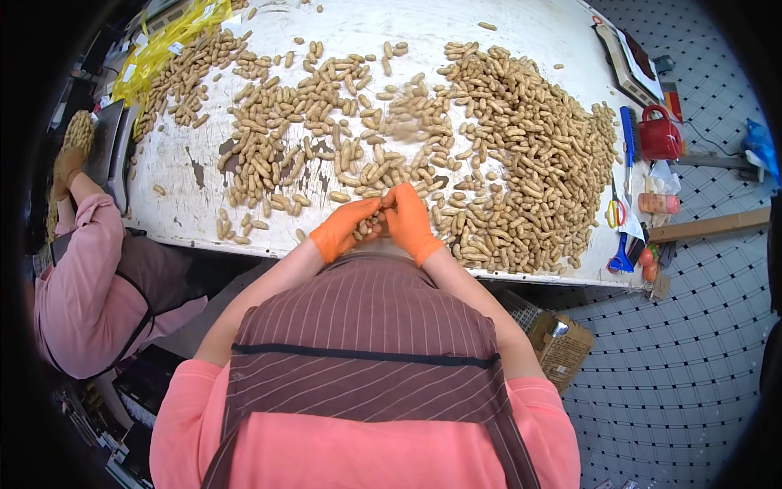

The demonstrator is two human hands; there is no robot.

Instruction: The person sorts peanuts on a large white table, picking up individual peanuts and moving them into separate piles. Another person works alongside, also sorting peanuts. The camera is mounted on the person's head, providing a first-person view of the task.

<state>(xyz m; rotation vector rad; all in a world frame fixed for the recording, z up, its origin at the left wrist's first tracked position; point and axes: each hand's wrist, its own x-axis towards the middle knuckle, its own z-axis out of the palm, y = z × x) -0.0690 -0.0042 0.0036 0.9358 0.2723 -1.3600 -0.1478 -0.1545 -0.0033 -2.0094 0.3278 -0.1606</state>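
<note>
Both of my hands wear orange gloves and meet near the front edge of the white worn table (269,241), close to my apron. Curled around several unshelled peanuts (366,227) is my left hand (345,223). My right hand (410,221) touches the left one at the fingertips; its fingers are bent, and what lies between them is hidden. Just past the hands are scattered unshelled peanuts (382,171), some of them blurred. A large heap of peanuts (537,165) spreads to the right of my right hand, and a looser spread of peanuts (269,134) lies to the left.
Yellow mesh bags (153,61) lie at the far left. A co-worker in a pink sleeve (91,244) holds a filled bag of peanuts (79,131) there. Along the right edge are scissors (616,211), a blue-handled brush (629,134), a red mug (660,137) and a scale (629,61).
</note>
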